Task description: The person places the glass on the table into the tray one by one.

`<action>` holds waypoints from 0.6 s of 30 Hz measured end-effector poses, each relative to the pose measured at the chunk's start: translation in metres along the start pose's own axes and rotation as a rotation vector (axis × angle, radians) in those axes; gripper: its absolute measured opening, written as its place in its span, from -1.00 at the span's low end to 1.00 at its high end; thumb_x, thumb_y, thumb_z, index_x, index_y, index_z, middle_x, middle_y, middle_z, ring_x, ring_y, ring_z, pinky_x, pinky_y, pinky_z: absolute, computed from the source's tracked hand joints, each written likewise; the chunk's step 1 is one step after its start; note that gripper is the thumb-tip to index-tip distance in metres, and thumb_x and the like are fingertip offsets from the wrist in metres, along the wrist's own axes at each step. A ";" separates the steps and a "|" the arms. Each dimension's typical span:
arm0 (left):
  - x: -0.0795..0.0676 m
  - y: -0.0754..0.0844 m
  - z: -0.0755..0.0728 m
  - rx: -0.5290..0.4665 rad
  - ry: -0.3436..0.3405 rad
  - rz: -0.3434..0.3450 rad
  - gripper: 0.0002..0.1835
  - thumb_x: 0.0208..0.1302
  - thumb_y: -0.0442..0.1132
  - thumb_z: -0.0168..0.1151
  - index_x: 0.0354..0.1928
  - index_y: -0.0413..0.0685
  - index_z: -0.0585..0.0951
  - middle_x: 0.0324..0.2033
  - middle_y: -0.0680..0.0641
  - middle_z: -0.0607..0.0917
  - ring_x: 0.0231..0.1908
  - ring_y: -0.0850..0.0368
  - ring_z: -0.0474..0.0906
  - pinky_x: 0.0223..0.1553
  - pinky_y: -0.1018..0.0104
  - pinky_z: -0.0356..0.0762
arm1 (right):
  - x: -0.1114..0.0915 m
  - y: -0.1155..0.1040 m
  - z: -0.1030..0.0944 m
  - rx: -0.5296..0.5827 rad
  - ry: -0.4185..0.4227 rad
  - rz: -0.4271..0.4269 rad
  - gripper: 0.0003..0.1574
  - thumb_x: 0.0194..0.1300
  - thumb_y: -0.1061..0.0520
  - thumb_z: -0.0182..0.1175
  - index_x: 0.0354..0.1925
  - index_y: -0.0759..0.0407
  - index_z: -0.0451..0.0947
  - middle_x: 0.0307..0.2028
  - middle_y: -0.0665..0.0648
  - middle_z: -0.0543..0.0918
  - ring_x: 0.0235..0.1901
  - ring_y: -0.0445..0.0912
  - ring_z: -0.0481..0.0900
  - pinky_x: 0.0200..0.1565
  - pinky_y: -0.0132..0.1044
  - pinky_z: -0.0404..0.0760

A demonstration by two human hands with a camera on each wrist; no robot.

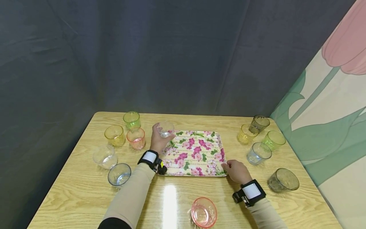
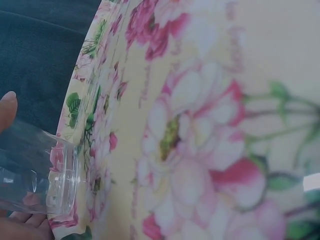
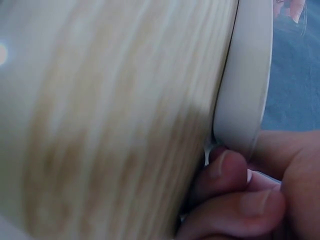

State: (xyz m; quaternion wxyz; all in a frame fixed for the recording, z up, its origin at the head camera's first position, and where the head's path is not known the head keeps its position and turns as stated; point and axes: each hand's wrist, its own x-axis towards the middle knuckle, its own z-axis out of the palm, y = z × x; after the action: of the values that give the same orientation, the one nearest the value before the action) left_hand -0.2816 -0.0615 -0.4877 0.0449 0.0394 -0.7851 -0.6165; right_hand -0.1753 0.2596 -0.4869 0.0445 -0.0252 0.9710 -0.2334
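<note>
My left hand grips a clear glass over the far left corner of the floral tray. Thumb and fingers wrap the glass's sides, and in the left wrist view the clear glass overlaps the tray's flowered surface. At the tray's near right corner, my right hand pinches the rim. Up close in the right wrist view, the curled fingers sit against the pale tray edge, thumb on its other side.
Left of the tray stand a green glass, yellow glass, pink glass, clear glass and blue-grey glass. Several more, including a dark glass, stand at right. A pink-rimmed glass is near the front.
</note>
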 end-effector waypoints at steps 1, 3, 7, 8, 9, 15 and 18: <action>0.000 0.000 0.000 0.000 0.000 -0.004 0.02 -0.03 -0.14 0.40 0.39 -0.05 -0.05 0.25 -0.27 0.27 0.21 -0.14 0.22 0.18 -0.03 0.30 | 0.000 0.000 0.000 -0.001 0.000 0.000 -0.48 0.32 0.00 0.04 -0.74 0.09 0.24 -0.81 -0.05 0.15 -0.78 -0.17 0.12 -0.65 -0.33 0.09; -0.001 0.000 0.000 0.003 -0.002 -0.010 0.05 -0.03 -0.13 0.40 0.40 -0.04 -0.07 0.25 -0.26 0.27 0.21 -0.15 0.22 0.17 -0.04 0.31 | 0.000 0.000 0.000 -0.001 0.001 -0.001 -0.49 0.32 0.00 0.04 -0.74 0.09 0.24 -0.81 -0.05 0.15 -0.78 -0.17 0.12 -0.65 -0.33 0.08; -0.001 0.000 -0.001 0.009 -0.012 -0.007 0.11 -0.02 -0.10 0.39 0.43 -0.03 -0.16 0.27 -0.27 0.25 0.23 -0.15 0.20 0.19 -0.06 0.29 | 0.000 0.000 0.000 -0.003 0.006 -0.001 -0.49 0.31 0.00 0.04 -0.74 0.09 0.23 -0.81 -0.05 0.15 -0.78 -0.17 0.12 -0.65 -0.33 0.08; -0.001 -0.001 -0.002 0.015 -0.013 -0.003 0.13 -0.02 -0.09 0.39 0.44 -0.01 -0.19 0.29 -0.27 0.22 0.25 -0.14 0.18 0.20 -0.06 0.27 | 0.000 0.000 0.000 -0.002 0.006 -0.002 -0.48 0.31 0.00 0.04 -0.74 0.09 0.23 -0.81 -0.05 0.15 -0.78 -0.17 0.11 -0.64 -0.33 0.08; 0.000 -0.002 -0.002 0.017 -0.017 0.005 0.15 -0.02 -0.09 0.39 0.44 0.00 -0.22 0.32 -0.28 0.18 0.27 -0.15 0.14 0.21 -0.07 0.25 | 0.000 0.000 0.000 -0.001 0.006 -0.003 -0.48 0.31 0.00 0.04 -0.74 0.09 0.23 -0.81 -0.05 0.15 -0.78 -0.17 0.11 -0.64 -0.33 0.08; 0.001 -0.006 -0.004 0.016 -0.051 0.034 0.29 -0.06 0.06 0.39 0.39 0.35 -0.47 0.44 -0.14 -0.29 0.39 -0.10 -0.25 0.29 -0.14 0.05 | 0.000 0.003 0.001 0.001 0.003 -0.018 -0.48 0.31 0.00 0.04 -0.74 0.09 0.23 -0.81 -0.05 0.14 -0.78 -0.17 0.10 -0.64 -0.33 0.08; -0.001 -0.004 -0.004 -0.003 -0.024 0.026 0.31 -0.11 0.18 0.36 0.34 0.48 -0.54 0.44 -0.11 -0.36 0.39 -0.10 -0.31 0.29 -0.18 0.03 | 0.001 0.003 0.001 0.004 -0.002 -0.012 -0.49 0.32 0.00 0.04 -0.74 0.09 0.23 -0.81 -0.05 0.15 -0.78 -0.17 0.11 -0.64 -0.33 0.09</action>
State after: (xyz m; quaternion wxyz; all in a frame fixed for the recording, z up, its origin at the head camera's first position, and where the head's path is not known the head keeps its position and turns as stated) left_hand -0.2805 -0.0661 -0.4909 0.0436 0.0215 -0.7852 -0.6173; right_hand -0.1762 0.2620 -0.4897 0.0441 -0.0310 0.9703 -0.2357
